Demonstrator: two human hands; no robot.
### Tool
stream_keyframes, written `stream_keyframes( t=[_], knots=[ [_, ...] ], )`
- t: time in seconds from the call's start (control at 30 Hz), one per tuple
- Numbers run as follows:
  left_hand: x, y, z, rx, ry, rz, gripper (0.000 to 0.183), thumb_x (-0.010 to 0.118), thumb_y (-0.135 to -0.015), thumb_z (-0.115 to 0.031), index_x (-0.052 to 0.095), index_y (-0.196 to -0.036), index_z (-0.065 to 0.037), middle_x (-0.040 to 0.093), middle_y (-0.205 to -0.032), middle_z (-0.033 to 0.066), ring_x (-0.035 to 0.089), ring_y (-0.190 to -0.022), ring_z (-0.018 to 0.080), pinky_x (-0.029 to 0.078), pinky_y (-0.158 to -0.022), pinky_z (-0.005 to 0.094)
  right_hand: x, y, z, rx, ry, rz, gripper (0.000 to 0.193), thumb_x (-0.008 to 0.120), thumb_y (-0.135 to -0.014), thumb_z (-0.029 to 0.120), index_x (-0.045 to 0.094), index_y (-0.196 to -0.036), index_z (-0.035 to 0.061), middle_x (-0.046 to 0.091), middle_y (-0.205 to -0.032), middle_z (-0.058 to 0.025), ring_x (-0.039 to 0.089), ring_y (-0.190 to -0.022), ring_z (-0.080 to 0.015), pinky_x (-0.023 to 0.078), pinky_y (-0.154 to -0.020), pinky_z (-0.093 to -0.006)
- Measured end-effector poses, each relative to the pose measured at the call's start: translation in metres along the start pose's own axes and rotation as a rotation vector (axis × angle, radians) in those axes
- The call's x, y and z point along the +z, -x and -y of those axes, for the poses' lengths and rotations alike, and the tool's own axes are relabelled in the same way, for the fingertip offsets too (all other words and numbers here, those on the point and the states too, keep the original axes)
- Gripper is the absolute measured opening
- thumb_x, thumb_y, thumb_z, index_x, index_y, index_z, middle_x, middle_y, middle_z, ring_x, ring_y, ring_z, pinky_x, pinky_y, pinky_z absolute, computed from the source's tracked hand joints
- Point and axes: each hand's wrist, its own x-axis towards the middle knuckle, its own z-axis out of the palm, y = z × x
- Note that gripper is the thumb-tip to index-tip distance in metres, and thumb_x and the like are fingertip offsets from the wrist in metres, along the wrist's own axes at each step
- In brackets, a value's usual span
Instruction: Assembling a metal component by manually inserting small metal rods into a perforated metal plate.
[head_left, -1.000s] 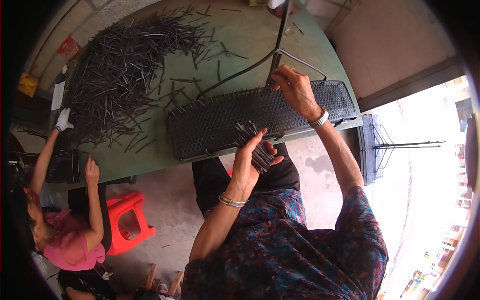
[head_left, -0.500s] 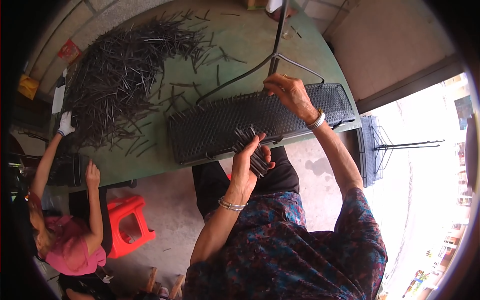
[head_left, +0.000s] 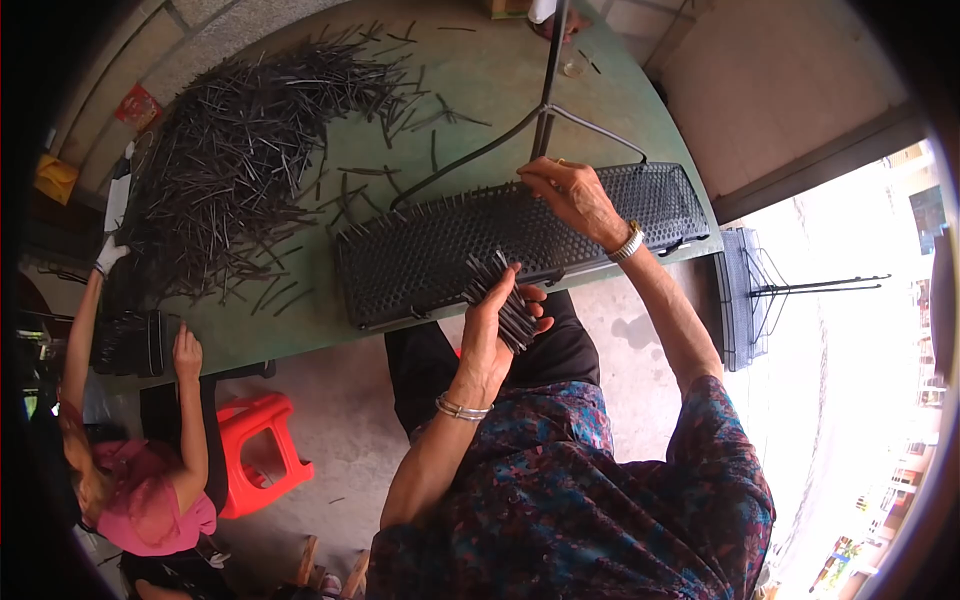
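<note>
A bundle of thin dark strips is gripped in my left hand, whose fingers curl round it above my lap. Before me at the table's near edge lies a long black perforated panel, full of small round holes. Strip ends stand up in a row along the left part of its far edge. My right hand, with a watch on its wrist, hangs over that far edge, thumb and forefinger pinched together. Whatever sits between those fingertips is too small to make out.
A large heap of dark strips covers the green table's left side. A branching metal rod meets the panel's back. At left, a co-worker's gloved hand is near the heap. A red stool stands below; another perforated rack is at right.
My right hand has shifted slightly left along the panel's far edge, still pinched. My left hand keeps the bundle. The co-worker's gloved hand has moved left and nearer, off the heap.
</note>
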Motion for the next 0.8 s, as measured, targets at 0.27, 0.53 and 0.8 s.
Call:
stream_keyframes(
  t=[0.27, 0.53, 0.8],
  knots=[
    [-0.001, -0.001, 0.0, -0.009, 0.013, 0.031, 0.028, 0.054, -0.097, -0.027, 0.053, -0.119, -0.011, 0.063, -0.086, 0.0088, 0.063, -0.073, 0.0182, 0.057, -0.07, 0.0445, 0.003, 0.004, 0.002, 0.188, -0.042, -0.038, 0.019, 0.054, -0.094, 0.013, 0.064, -0.105, 0.0013, 0.068, -0.08, -0.0114, 0.068, -0.07, -0.0182, 0.051, -0.064, -0.0292],
    [-0.001, -0.001, 0.0, -0.008, -0.025, 0.027, 0.028, 0.054, -0.097, -0.029, 0.055, -0.119, -0.011, 0.062, -0.084, 0.0067, 0.061, -0.071, 0.0161, 0.056, -0.066, 0.039, -0.001, -0.001, 0.009, 0.331, -0.109, -0.042, 0.021, 0.056, -0.091, 0.014, 0.066, -0.102, -0.0006, 0.068, -0.078, -0.0105, 0.068, -0.071, -0.0153, 0.05, -0.065, -0.0274],
    [0.002, 0.0, 0.0, -0.02, -0.04, 0.042, 0.03, 0.054, -0.096, -0.031, 0.055, -0.118, -0.012, 0.061, -0.082, 0.005, 0.06, -0.07, 0.0149, 0.054, -0.065, 0.0362, -0.001, -0.006, 0.011, 0.355, -0.119, -0.062, 0.023, 0.057, -0.091, 0.018, 0.067, -0.099, 0.0002, 0.069, -0.075, -0.0101, 0.068, -0.069, -0.0176, 0.05, -0.065, -0.0284]
  ],
)
